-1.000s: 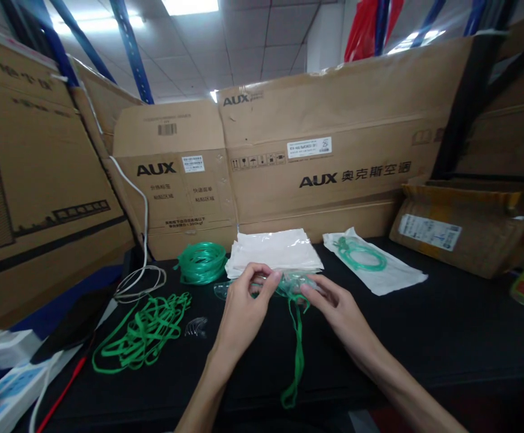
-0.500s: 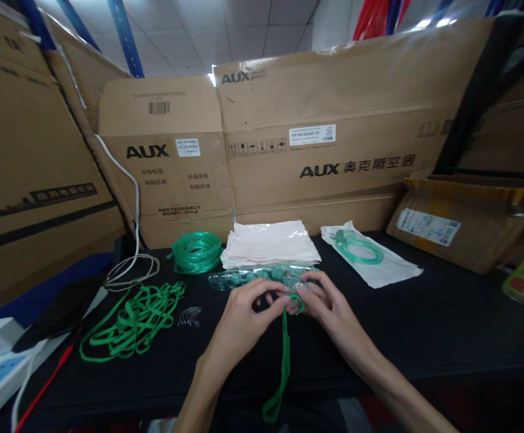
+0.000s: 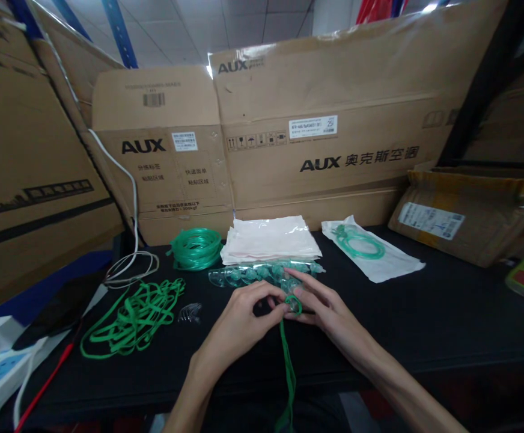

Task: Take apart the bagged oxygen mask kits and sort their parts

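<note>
My left hand [image 3: 244, 316] pinches a flat green elastic strap [image 3: 289, 373] between thumb and fingers; its long end hangs down past the table's front edge. Close beside it, my right hand [image 3: 325, 300] grips a small clear plastic piece with its thumb and fingers, its index finger stretched forward. Part of the strap curls into a small loop [image 3: 294, 304] between the two hands. The fingers hide most of the clear piece, so its full shape cannot be made out. Just beyond the fingertips lies a row of clear plastic masks [image 3: 250, 275] with green fittings.
Behind the row sit white bags [image 3: 271, 240], with coiled green tubing [image 3: 196, 248] to their left. A heap of green straps [image 3: 136, 319] and small clear strips [image 3: 190, 313] lie left. Right are a packed tubing set [image 3: 361, 245] and a cardboard box [image 3: 451, 216]. Cables run along the left.
My right index finger has stretched forward, and the small strap loop shows more clearly between my hands. The hanging strap end reaches lower in view. The camera has shifted slightly.
</note>
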`<state>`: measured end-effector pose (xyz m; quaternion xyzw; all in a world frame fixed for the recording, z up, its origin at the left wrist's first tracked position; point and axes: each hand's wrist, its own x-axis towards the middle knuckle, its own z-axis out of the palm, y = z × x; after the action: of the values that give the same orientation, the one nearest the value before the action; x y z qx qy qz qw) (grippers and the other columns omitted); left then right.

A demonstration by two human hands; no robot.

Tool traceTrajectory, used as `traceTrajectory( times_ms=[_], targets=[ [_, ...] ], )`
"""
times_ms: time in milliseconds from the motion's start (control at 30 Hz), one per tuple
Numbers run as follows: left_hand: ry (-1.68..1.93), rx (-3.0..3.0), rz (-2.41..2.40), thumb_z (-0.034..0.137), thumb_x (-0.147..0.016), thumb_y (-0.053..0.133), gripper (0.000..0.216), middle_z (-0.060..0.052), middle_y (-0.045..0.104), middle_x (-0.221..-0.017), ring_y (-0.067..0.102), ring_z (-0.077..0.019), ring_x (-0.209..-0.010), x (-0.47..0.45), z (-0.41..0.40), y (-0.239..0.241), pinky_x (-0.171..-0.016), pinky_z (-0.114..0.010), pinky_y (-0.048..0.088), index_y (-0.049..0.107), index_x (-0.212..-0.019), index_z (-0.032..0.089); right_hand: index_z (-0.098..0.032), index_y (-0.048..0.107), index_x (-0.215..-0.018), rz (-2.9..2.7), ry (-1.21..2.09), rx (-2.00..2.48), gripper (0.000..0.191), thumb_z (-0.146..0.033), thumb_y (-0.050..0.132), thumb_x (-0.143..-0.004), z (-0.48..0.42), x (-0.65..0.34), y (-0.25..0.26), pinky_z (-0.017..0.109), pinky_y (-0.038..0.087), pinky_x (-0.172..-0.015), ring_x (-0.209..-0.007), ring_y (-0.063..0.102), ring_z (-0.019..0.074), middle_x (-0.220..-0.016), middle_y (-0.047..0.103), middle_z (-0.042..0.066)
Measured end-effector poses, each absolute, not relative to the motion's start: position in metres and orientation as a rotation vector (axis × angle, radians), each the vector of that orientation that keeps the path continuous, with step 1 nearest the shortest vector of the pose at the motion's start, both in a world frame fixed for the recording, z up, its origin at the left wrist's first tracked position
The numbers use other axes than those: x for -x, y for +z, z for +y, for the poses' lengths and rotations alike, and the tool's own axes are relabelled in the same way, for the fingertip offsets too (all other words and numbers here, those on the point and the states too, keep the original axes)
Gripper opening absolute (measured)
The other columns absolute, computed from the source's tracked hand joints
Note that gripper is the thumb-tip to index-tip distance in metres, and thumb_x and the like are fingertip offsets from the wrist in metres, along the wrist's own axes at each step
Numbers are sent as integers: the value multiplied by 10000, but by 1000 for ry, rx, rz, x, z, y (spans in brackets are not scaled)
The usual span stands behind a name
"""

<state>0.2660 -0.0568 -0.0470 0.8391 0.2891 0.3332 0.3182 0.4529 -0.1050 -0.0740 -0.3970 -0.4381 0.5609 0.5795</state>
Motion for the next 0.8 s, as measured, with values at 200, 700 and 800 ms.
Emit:
traceTrajectory(
  times_ms=[200, 700, 800],
  targets=[
    [678, -2049, 802, 262, -918, 583, 155, 17, 669, -779, 574, -150, -751, -262, -60, -40, -718, -237, 432, 694, -837, 192, -256, 716, -1224, -1095, 1172, 1021, 471, -496, 774, -824, -105, -452, -71, 378, 584, -892, -918, 724, 207, -1038, 748, 28],
    [789, -2186, 904, 246, -903, 586, 186, 9, 730, -796, 631, -155, -746, -265, -57, -40, -733, -233, 444, 745, -824, 190, -228, 650, -1160, -1261, 1018, 967, 333, -401, 722, -885, -102, -454, -80, 292, 559, -901, -1053, 700, 203, -1171, 719, 47],
    [815, -2114, 864, 181, -882, 586, 196, 17, 761, -832, 676, -149, -774, -264, -59, -38, -767, -217, 475, 744, -996, 204, -224, 649, -1145, -1282, 1018, 970, 307, -405, 703, -903, -102, -454, -80, 282, 556, -874, -1033, 697, 197, -1122, 730, 46]
  ],
)
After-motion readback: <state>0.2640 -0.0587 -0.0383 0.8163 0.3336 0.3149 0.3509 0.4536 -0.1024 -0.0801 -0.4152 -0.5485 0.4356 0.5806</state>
